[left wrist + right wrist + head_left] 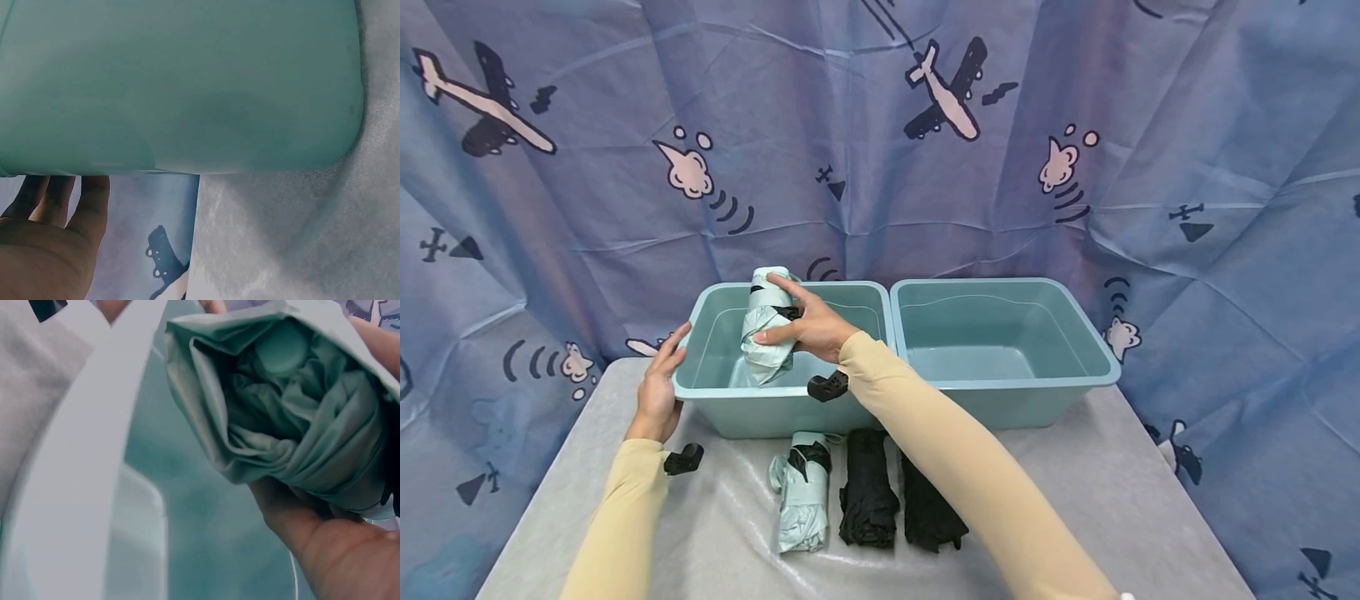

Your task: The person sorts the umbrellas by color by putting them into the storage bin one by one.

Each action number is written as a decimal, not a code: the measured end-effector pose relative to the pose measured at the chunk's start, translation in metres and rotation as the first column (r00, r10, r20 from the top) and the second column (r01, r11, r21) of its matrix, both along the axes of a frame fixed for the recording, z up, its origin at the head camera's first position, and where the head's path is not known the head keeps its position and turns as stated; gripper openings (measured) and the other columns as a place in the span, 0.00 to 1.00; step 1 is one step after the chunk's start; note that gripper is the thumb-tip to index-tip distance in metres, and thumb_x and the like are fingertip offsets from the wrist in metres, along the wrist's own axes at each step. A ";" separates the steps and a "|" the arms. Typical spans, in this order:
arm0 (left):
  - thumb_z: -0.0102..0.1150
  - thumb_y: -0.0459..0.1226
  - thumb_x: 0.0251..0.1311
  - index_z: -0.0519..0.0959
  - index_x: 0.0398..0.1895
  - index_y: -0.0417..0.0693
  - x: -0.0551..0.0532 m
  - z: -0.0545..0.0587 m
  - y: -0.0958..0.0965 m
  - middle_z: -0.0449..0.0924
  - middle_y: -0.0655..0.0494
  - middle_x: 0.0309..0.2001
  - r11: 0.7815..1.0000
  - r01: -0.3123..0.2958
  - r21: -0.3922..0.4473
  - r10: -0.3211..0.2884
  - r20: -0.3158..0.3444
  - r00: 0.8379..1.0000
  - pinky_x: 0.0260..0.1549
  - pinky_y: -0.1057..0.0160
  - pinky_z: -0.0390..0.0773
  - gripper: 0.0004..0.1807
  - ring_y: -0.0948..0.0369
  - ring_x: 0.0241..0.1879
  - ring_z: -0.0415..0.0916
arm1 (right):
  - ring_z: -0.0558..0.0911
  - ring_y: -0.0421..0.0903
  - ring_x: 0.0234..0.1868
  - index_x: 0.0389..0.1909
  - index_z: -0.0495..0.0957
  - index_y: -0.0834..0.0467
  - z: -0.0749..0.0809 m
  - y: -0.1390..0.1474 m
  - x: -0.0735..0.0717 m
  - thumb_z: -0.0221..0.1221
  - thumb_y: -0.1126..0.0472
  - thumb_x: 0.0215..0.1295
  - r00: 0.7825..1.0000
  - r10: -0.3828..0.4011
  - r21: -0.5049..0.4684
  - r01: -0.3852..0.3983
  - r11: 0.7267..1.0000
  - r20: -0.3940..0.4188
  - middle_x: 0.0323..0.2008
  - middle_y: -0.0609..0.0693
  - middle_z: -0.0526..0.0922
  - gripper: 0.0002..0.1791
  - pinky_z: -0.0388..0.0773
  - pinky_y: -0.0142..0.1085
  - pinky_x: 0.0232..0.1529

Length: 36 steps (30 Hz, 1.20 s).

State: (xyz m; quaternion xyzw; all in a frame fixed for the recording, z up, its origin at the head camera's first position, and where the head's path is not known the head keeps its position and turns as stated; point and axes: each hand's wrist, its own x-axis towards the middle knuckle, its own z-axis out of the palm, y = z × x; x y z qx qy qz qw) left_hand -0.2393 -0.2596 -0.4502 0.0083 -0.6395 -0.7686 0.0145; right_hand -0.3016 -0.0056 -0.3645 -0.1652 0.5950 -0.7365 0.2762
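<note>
My right hand (816,329) grips a folded pale mint umbrella (767,333) above the left teal bin (782,415). In the right wrist view the bunched cloth end of the umbrella (300,419) faces the camera, with the hand (331,544) around its side. My left hand (657,396) rests against the left outer side of that bin, fingers fairly straight. The left wrist view shows its fingers (87,206) at the bin wall (187,87); their tips are hidden. Another mint umbrella (805,500) and two black folded umbrellas (868,492) (928,508) lie in front of the bins.
A second teal bin (1007,406) stands directly right of the first. Both sit on a grey-white table (1097,492). A blue curtain (865,167) printed with aeroplanes hangs close behind. My right forearm (955,450) partly covers the rightmost black umbrella.
</note>
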 end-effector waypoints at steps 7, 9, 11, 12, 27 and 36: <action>0.40 0.48 0.81 0.54 0.82 0.59 -0.001 -0.002 0.000 0.53 0.49 0.76 1.000 -0.012 0.002 0.012 0.000 1.000 0.53 0.68 0.73 0.30 0.64 0.58 0.70 | 0.81 0.52 0.46 0.80 0.54 0.38 -0.010 -0.012 -0.011 0.64 0.80 0.61 0.999 -0.019 0.068 0.017 0.998 0.028 0.57 0.59 0.74 0.54 0.81 0.47 0.48; 0.40 0.48 0.81 0.54 0.82 0.59 -0.002 -0.002 0.000 0.53 0.49 0.75 1.000 -0.015 0.001 0.015 0.001 1.000 0.53 0.68 0.73 0.30 0.63 0.59 0.69 | 0.81 0.52 0.48 0.80 0.54 0.38 -0.013 -0.015 -0.014 0.64 0.79 0.61 0.999 -0.023 0.088 0.020 0.996 0.038 0.60 0.60 0.73 0.54 0.80 0.49 0.51; 0.40 0.48 0.81 0.54 0.82 0.59 -0.002 -0.003 0.000 0.53 0.49 0.76 1.000 -0.015 0.001 0.015 -0.002 1.000 0.54 0.67 0.73 0.30 0.62 0.60 0.68 | 0.82 0.53 0.49 0.80 0.55 0.38 -0.016 -0.018 -0.016 0.65 0.78 0.61 0.998 -0.031 0.110 0.026 0.994 0.046 0.62 0.59 0.71 0.54 0.77 0.52 0.55; 0.40 0.48 0.81 0.54 0.82 0.59 -0.002 -0.003 0.000 0.52 0.49 0.76 1.000 -0.016 -0.001 0.016 -0.002 1.000 0.54 0.67 0.72 0.30 0.62 0.60 0.68 | 0.82 0.54 0.50 0.80 0.55 0.38 -0.017 -0.019 -0.017 0.65 0.78 0.61 0.998 -0.034 0.120 0.028 0.992 0.050 0.64 0.60 0.70 0.54 0.76 0.54 0.57; 0.38 0.46 0.82 0.54 0.82 0.56 -0.004 -0.004 0.000 0.51 0.48 0.77 1.000 -0.017 0.021 0.017 -0.009 1.000 0.57 0.65 0.71 0.29 0.64 0.60 0.69 | 0.80 0.52 0.51 0.79 0.57 0.39 -0.024 -0.038 -0.031 0.68 0.78 0.59 0.996 -0.047 0.186 0.033 0.982 0.076 0.63 0.58 0.70 0.54 0.73 0.56 0.60; 0.38 0.46 0.81 0.55 0.82 0.57 -0.005 -0.004 0.000 0.51 0.49 0.77 0.999 -0.021 0.028 0.021 -0.001 1.000 0.60 0.63 0.68 0.29 0.59 0.65 0.64 | 0.80 0.50 0.47 0.80 0.57 0.40 -0.028 -0.045 -0.034 0.68 0.77 0.59 0.996 -0.019 0.218 -0.001 0.976 0.090 0.64 0.57 0.69 0.54 0.78 0.50 0.54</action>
